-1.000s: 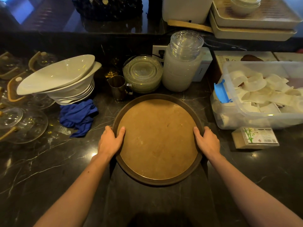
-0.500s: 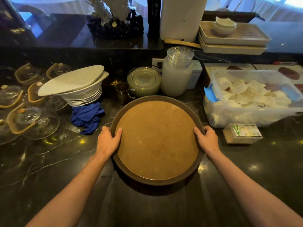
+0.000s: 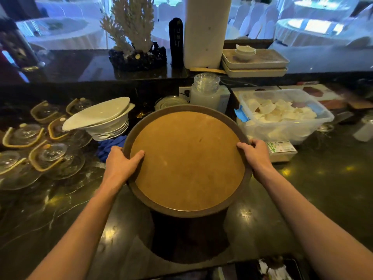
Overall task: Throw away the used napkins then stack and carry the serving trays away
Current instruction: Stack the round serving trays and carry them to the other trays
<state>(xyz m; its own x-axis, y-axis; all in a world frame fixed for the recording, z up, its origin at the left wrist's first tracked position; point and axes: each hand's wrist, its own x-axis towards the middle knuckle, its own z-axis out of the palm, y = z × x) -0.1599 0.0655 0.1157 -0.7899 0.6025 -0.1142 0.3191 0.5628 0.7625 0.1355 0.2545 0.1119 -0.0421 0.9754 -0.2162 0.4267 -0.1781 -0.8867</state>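
Observation:
A round brown serving tray [image 3: 187, 160] with a dark raised rim hangs in the air above the dark marble counter [image 3: 323, 178], casting a shadow below it. My left hand [image 3: 121, 164] grips its left rim, thumb on the tray's inner surface. My right hand [image 3: 256, 154] grips the right rim. The tray surface is bare. I cannot tell whether more trays are stacked underneath it.
White bowls [image 3: 105, 122] are stacked at the left, with a blue cloth [image 3: 109, 146] beside them and several glass lids [image 3: 50, 158] further left. A clear plastic bin [image 3: 282, 116] of white pieces and a small box [image 3: 280, 150] stand right. Jars and beige trays [image 3: 254, 63] sit behind.
Both hands have lifted the tray off the counter and raised it toward me. The view has tilted up, showing more of the room behind the counter.

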